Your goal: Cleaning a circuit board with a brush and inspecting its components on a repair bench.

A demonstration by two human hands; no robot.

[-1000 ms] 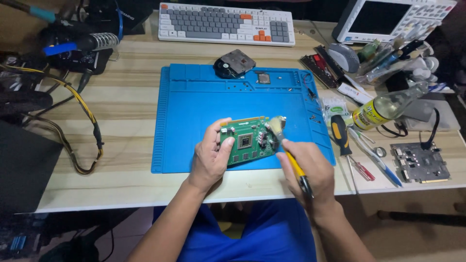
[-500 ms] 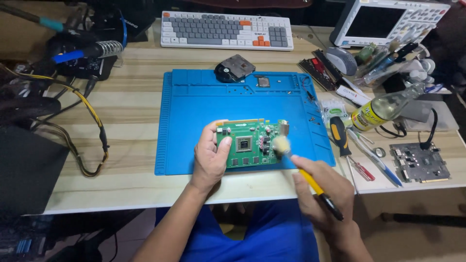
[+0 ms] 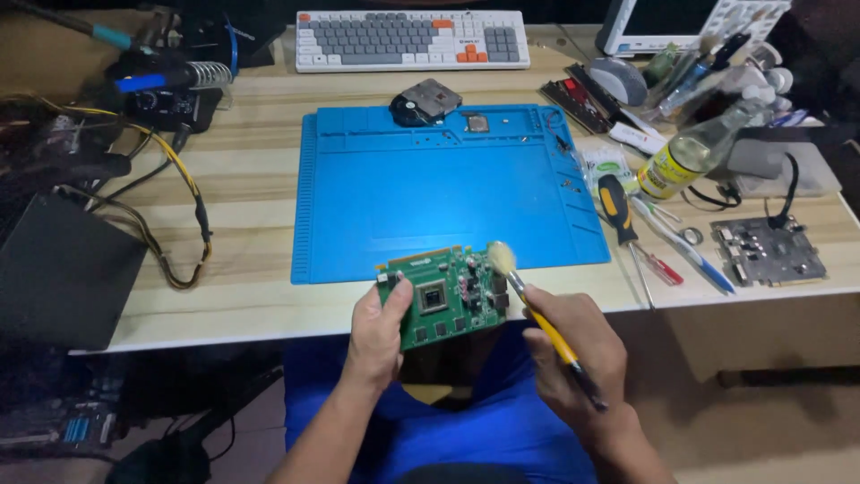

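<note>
Left hand: the left hand (image 3: 376, 333) is wrapped around the left edge of a green circuit board (image 3: 443, 296), thumb on top, fingers under it. It holds the board tight, just in front of the desk edge and above the person's lap.
Right hand: the right hand (image 3: 573, 345) is closed around a thin yellow brush (image 3: 537, 318), like holding a pencil.
Brush tip: the pale bristles (image 3: 500, 257) touch the top right corner of the board.
Board: it is tilted a little, with a dark square chip in the middle. I cannot tell if dust is on it.
How far along: it looks like the brushing is in the middle. The brush is only at one corner, so most of the board seems left to do.
Blue mat: the blue mat (image 3: 448, 193) lies on the desk just behind the board, mostly bare.
Right of the mat: a screwdriver (image 3: 618, 211), a bottle (image 3: 694, 152) and a second board (image 3: 769, 251).
Far back: a keyboard (image 3: 412, 40) lies at the far edge of the desk.
</note>
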